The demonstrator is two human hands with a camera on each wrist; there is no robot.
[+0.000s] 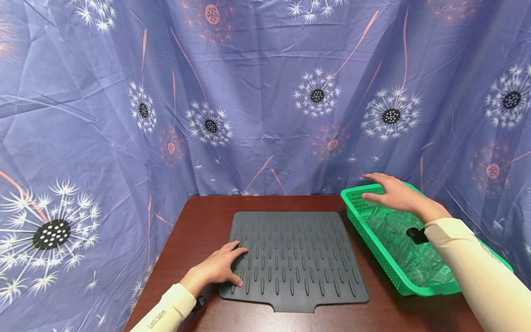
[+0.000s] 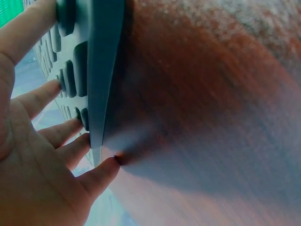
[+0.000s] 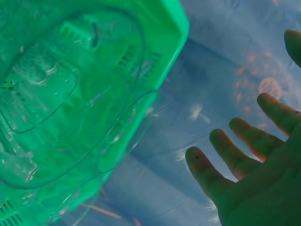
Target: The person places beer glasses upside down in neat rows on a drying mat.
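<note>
A dark grey ridged mat [image 1: 296, 258] lies flat on the table. My left hand [image 1: 217, 266] rests with spread fingers on its left edge; in the left wrist view the fingertips of the left hand [image 2: 42, 155] touch the mat's ridges and side [image 2: 104, 61], and one touches the wood. To the right stands a green plastic basket [image 1: 375, 240] holding several clear glasses [image 1: 408, 235]. Above the basket's far part hovers my right hand [image 1: 396, 196], fingers extended and holding nothing. The right wrist view shows the right hand [image 3: 254, 174] apart from the glasses' round rims [image 3: 141, 52].
The brown wooden table [image 1: 199, 221] carries the mat and basket. A blue-purple dandelion-print cloth [image 1: 257, 115] hangs behind and at both sides, close to the table's back edge.
</note>
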